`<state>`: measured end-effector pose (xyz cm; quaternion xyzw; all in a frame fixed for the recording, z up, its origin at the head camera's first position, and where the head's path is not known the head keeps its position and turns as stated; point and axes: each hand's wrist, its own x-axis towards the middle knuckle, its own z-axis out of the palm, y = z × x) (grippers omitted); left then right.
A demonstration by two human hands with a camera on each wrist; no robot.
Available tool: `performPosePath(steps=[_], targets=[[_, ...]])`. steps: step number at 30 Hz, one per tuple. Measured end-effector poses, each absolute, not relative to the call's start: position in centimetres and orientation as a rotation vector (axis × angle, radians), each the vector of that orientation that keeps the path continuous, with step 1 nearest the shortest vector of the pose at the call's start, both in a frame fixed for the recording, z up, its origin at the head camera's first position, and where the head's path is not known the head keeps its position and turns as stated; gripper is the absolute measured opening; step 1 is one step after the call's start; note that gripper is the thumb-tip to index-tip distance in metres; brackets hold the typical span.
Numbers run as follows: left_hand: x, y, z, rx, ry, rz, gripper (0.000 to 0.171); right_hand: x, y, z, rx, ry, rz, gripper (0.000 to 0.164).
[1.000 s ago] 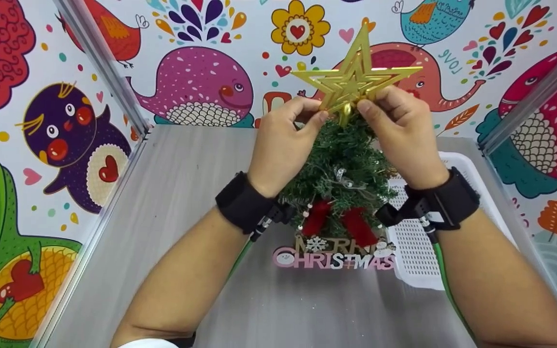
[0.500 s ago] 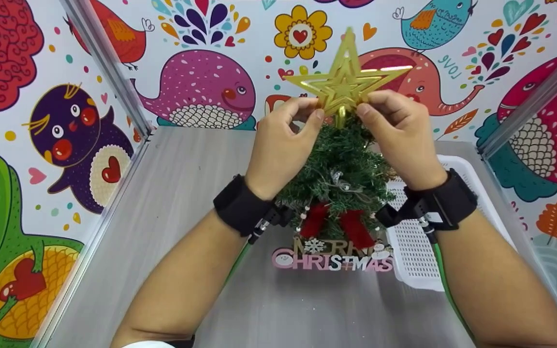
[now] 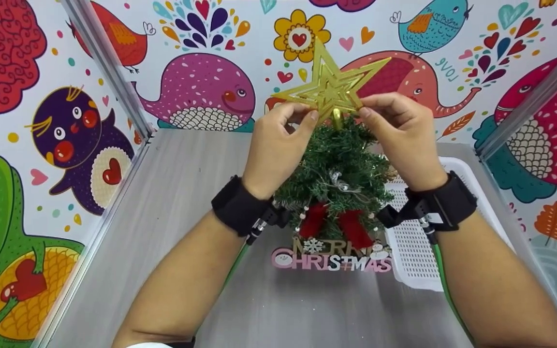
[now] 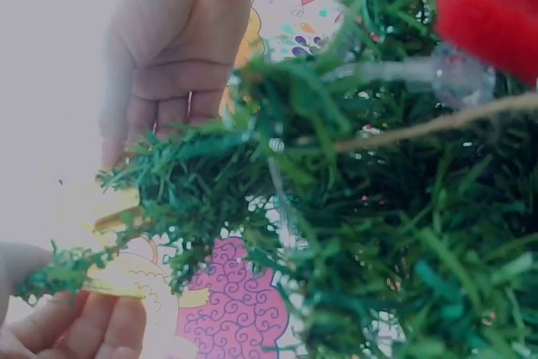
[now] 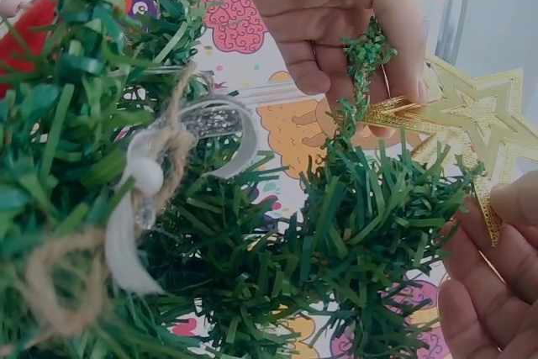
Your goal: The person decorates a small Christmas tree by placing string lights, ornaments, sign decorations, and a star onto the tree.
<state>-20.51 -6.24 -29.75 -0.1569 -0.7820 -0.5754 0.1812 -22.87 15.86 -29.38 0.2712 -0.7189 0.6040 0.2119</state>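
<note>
A gold star tree topper (image 3: 331,92) with a short tube at its base is at the tip of a small green artificial Christmas tree (image 3: 341,150). My left hand (image 3: 281,140) pinches the star's lower left between thumb and fingers. On the other side my right hand (image 3: 399,135) pinches the lower right point. The star leans to the left in the head view. In the right wrist view, the gold star (image 5: 483,115) is beside the tree's green top sprigs (image 5: 366,65). Whether the tube is seated on the tip cannot be told.
Red bows (image 3: 356,227) and a "Merry Christmas" sign (image 3: 331,262) are at the front of the tree. A white perforated basket (image 3: 416,256) stands behind and right of it. Cartoon-printed panels (image 3: 206,92) surround the grey table (image 3: 172,193).
The star has rotated so its top point swings left, and it has dropped slightly in the head view. Both hands keep their pinch on it.
</note>
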Motion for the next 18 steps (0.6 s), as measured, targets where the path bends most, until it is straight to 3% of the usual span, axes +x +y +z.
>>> performPosePath(steps=[18], targets=[[-20.70, -5.96, -29.68, -0.448, -2.181, -1.584, 0.028, -22.53, 16.37, -29.84, 0.685, -2.095, 1.611, 0.013]])
